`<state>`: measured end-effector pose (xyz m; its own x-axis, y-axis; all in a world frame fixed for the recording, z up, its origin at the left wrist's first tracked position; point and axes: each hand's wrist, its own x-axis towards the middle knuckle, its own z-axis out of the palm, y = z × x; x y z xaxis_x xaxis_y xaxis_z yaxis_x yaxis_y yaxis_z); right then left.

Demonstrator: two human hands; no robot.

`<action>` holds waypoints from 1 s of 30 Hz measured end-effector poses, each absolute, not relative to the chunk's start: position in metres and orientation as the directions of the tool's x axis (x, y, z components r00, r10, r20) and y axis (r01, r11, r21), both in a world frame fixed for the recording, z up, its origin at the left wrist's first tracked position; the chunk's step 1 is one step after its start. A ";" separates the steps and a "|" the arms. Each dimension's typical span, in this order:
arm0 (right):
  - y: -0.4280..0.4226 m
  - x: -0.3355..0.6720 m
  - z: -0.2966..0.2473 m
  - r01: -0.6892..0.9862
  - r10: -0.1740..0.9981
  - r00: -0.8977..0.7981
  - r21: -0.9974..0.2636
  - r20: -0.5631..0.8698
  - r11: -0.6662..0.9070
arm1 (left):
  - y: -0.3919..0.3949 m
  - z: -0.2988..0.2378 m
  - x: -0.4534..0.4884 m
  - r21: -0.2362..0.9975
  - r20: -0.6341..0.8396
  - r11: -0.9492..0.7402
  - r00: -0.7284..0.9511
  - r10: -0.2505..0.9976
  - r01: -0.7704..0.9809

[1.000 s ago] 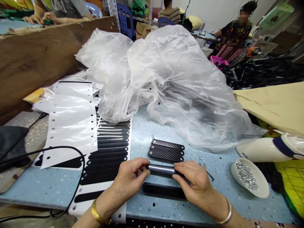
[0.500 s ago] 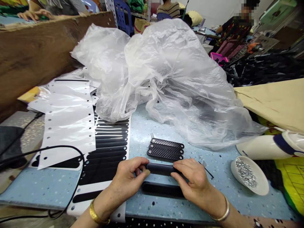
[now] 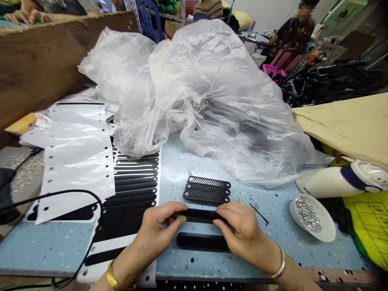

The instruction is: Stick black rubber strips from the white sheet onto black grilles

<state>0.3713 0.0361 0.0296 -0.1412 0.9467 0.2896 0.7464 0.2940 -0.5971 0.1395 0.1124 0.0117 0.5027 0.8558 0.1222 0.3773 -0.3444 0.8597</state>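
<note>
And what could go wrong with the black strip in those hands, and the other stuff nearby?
The black strip might slip if the left hand or right hand loosens, since fingers pinch it near its ends. The white bowl is open, so a bump could spill its tiny shiny pieces. The thin dark rod lies loose near the right hand and might get knocked.

The held black strip (image 3: 200, 215) has lost its bright grey sheen, now looking dark. The view has swung slightly right.
</note>
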 end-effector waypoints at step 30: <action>0.033 0.379 0.015 0.573 0.943 -0.008 -0.771 0.331 0.276 | 0.117 0.012 0.142 0.810 0.233 -0.453 0.502 0.833 0.374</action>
